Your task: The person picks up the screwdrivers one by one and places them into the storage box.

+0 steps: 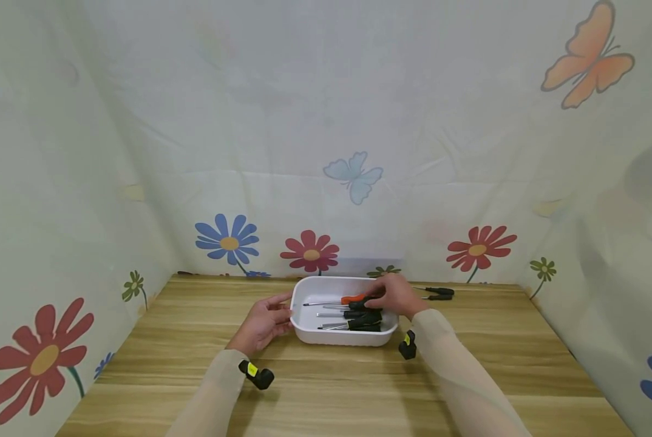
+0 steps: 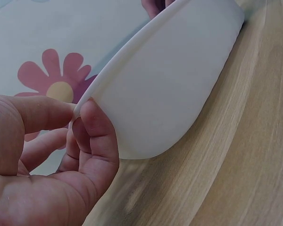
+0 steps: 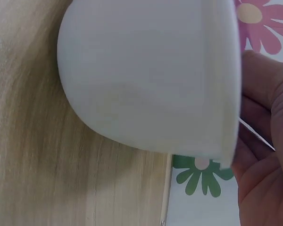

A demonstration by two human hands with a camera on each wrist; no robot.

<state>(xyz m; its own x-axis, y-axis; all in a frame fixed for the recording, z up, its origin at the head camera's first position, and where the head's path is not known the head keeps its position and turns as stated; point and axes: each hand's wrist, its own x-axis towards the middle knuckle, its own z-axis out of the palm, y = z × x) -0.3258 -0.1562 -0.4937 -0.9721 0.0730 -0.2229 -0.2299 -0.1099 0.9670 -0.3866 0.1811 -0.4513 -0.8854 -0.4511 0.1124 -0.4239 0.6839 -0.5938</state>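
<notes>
A white plastic tray [image 1: 304,334] stands on the table, holding several screwdrivers, most with black handles [image 1: 363,321] and one with an orange handle [image 1: 351,299]. At its left end my left hand [image 1: 263,321] pinches the rim; in the left wrist view the thumb and fingers of the left hand [image 2: 61,160] close over the tray's edge [image 2: 155,84]. My right hand [image 1: 396,294] reaches over the right end and grips a black-handled screwdriver [image 1: 357,305] among the others. From the right wrist, the tray wall [image 3: 146,75] hides most of the right hand's [image 3: 269,122] fingertips.
Behind the right forearm, two black-handled screwdrivers [image 1: 441,294] lie on the wooden table [image 1: 326,388]. A pale curtain [image 1: 277,121] printed with flowers and butterflies encloses the back and sides of the table. Each wrist carries a small black camera [image 1: 257,375].
</notes>
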